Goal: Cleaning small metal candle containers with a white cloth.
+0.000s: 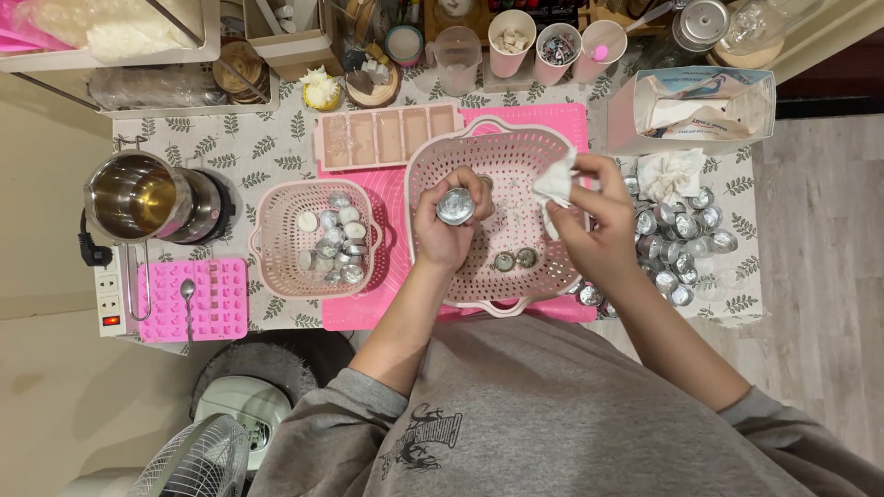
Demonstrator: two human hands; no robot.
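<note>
Two hands work over the large pink basket (516, 147) at the middle of the table. The left hand (448, 225) is curled closed around a small round metal cup (455, 205), fingers wrapped about its wall so that the open mouth faces up toward the camera. The right hand (594, 216) pinches a crumpled white tissue (555, 189) between thumb and fingertips, held just right of the cup and not yet touching it.

Judging by this, the step in hand is wiping the cup out. To do it well, the cup seems best kept steady and level over the basket, with the tissue pressed into the bottom corner and turned around the inside wall, since thin metal like this probably dents under a hard squeeze.

Two more cups (516, 260) lie on the near floor of the same basket. A smaller pink basket (276, 248) to the left holds a heap of cups, some with white filling. To the right, many empty metal cups (681, 239) crowd the tablecloth (267, 147), near a white tissue box (691, 110) at the far right. A steel pot (138, 198) stands at the far left.
</note>
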